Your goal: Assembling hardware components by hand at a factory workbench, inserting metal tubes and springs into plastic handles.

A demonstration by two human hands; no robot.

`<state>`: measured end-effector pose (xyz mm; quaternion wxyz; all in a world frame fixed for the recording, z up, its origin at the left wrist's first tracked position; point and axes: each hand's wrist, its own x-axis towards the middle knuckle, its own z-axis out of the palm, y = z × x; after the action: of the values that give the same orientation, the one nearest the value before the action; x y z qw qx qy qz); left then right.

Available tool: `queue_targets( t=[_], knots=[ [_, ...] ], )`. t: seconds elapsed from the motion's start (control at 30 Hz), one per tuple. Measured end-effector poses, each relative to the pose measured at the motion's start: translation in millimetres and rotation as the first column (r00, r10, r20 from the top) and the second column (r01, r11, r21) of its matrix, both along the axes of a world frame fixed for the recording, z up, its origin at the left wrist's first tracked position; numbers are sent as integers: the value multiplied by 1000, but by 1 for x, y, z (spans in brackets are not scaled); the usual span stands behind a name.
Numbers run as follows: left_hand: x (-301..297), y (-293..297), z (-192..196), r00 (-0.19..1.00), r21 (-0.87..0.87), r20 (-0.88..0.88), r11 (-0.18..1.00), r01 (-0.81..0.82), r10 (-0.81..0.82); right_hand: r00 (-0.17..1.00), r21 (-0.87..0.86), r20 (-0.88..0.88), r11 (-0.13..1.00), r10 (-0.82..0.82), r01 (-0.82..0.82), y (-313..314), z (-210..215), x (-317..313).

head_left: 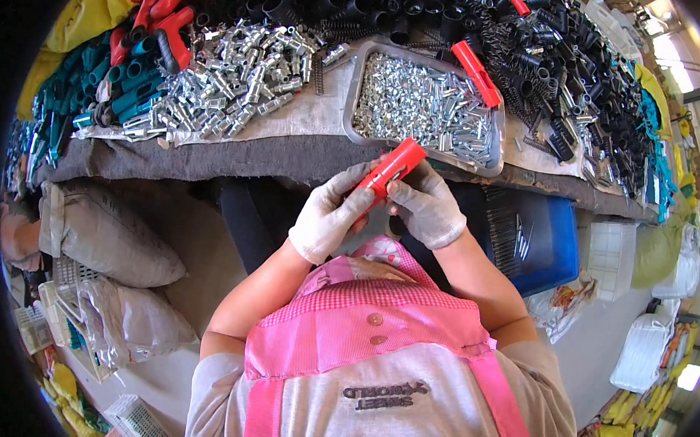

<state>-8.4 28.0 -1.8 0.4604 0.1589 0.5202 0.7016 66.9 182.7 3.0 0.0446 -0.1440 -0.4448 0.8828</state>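
My gloved left hand is closed around the lower left part of a red plastic tube-shaped part, held tilted just in front of the bench edge. My gloved right hand is at the same red part's right side, thumb and fingers pressed together near a slot in it. Whether those fingers also pinch something small is hidden. Beyond the hands stands a clear plastic tray full of small silver metal pins. Another red part rests across the tray's right rim.
Silver metal fittings are heaped left of the tray, beside red and teal plastic handles. Black sleeves and springs pile up at the right and back. Below the bench, a blue bin stands right, white sacks left.
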Motion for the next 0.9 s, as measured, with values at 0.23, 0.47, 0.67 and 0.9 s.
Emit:
queue_targets(
  t=[0.23,0.47,0.67,0.9],
  knots=[
    [20,-22,-43,768,-52,-637,998,42,-65,992,392,53,911,118,-129,-9,12,-9],
    [1,-9,3,928,121,-139,936,-332,347,977,854,-12,511,212,-101,4,30,-46],
    [-24,-13,10,936,116,226,947,-300,269,998,908,5,-418,-59,-30,82,11,-105],
    [-19,-12,1,877,161,407,926,-342,254,986,933,-150,-339,-70,118,73,1,-91]
  ],
)
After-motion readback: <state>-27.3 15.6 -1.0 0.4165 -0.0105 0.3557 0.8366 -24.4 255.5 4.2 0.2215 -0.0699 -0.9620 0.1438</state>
